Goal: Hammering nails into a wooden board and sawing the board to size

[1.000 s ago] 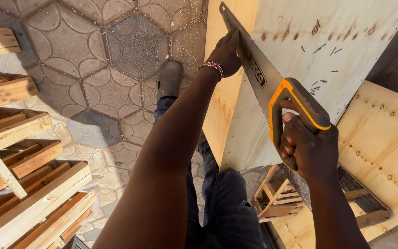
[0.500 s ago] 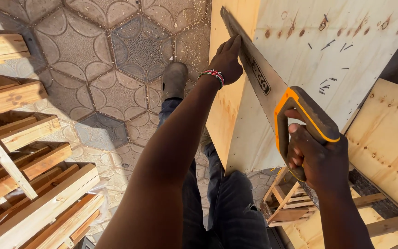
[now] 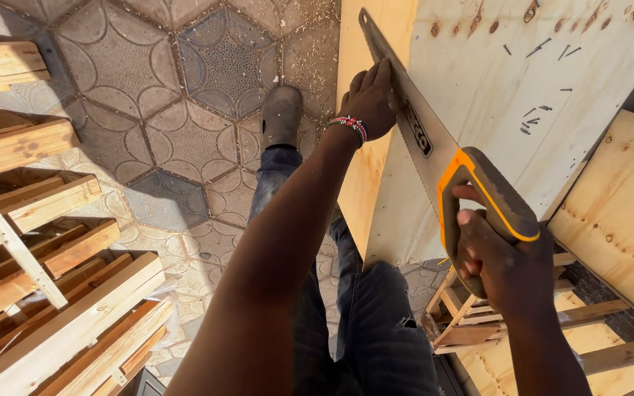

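The right hand (image 3: 504,268) has a closed grip around the black and orange handle of a handsaw (image 3: 434,150), fingers wrapped through the handle opening. The saw's long steel blade runs up and away from the hand, slanting toward the top of the view, and lies along a large plywood sheet (image 3: 508,81), near that sheet's left edge. The blade's tip sits close to the sheet's far left corner.

The left hand (image 3: 368,99) reaches forward on a straight arm and rests on the plywood sheet just left of the blade, fingers curled over the narrow strip of wood between the blade and the sheet's left edge. Its grip is partly closed on that strip; the thumb side touches or nearly touches the blade, and I cannot tell which. A beaded bracelet (image 3: 348,126) of red, white and dark beads circles the left wrist.

A few dark loose nails (image 3: 533,121) lie scattered on the plywood sheet to the right of the blade. A second plywood panel (image 3: 625,213) lies to the right, lower down, over a small wooden frame (image 3: 471,315).

Below the sheet the person's legs in dark jeans (image 3: 361,323) show, with one dark shoe (image 3: 282,114) planted on the patterned hexagonal paving (image 3: 170,125), dusted with sawdust. Stacked wooden pallets (image 3: 45,242) fill the left side.
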